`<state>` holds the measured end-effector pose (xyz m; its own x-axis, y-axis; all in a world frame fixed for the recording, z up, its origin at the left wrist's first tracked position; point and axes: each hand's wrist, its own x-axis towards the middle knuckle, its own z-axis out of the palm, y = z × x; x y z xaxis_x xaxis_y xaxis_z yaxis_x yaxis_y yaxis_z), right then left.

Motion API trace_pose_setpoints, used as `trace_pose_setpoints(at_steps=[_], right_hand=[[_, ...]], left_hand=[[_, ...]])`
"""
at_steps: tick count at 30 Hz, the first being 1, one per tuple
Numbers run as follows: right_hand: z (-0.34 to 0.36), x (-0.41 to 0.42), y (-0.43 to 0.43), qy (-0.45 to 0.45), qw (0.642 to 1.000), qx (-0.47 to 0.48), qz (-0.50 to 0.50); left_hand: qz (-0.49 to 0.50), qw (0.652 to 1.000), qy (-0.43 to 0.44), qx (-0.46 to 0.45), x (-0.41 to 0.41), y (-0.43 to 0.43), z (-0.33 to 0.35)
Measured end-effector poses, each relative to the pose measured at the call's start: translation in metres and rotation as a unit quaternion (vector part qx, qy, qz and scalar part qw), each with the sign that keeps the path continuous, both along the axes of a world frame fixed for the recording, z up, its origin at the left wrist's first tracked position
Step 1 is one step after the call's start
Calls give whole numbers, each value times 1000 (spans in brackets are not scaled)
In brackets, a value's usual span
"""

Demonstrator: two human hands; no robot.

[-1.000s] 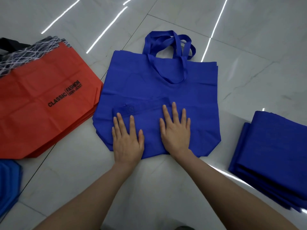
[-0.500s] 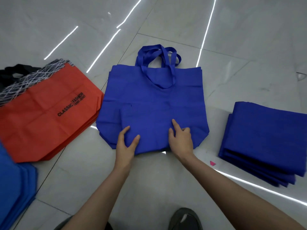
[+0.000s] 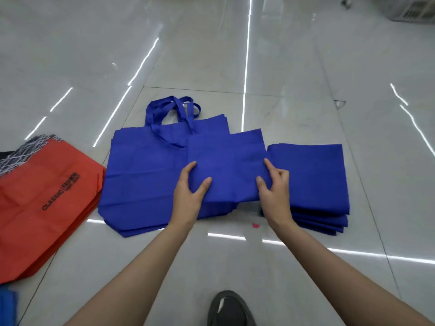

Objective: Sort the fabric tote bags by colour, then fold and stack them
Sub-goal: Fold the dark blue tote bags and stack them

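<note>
A folded bag [image 3: 226, 165] is held in the middle, its left and right edges gripped by the left hand [image 3: 188, 196] and right hand [image 3: 275, 191]. It overlaps a pile of flat bags [image 3: 146, 180] on its left, and a stack of folded bags [image 3: 308, 177] lies just to its right. Another bag pile [image 3: 42, 208] lies far left.

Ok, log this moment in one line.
left hand: grips folded blue bag | right hand: grips it too | folded blue stack: alongside, bag not on it

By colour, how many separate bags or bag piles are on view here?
Blue: 4 - folded bag, flat pile, folded stack, lower-left edge piece
Red: 1 - red pile
Black-and-white: 1 - patterned piece
Total: 6
</note>
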<state>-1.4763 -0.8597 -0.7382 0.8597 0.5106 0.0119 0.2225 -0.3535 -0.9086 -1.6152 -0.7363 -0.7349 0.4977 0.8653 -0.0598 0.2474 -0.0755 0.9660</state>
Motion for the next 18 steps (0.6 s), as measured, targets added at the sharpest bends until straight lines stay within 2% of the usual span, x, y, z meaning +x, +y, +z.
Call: trace_pose_setpoints(at_steps=[6, 11, 15, 18], right_hand=[[-3, 48, -63, -89, 986, -19, -140], [-13, 76, -97, -109, 974, -60, -188], [-22, 90, -110, -92, 948, -182, -245], [-28, 103, -117, -72, 930, -285, -220]], left_hand=[[-134, 989, 51, 45, 89, -43, 6], [-172, 977, 91, 84, 130, -71, -8], [-194, 961, 161, 110, 142, -85, -23], [-211, 954, 194, 93, 145, -87, -32]])
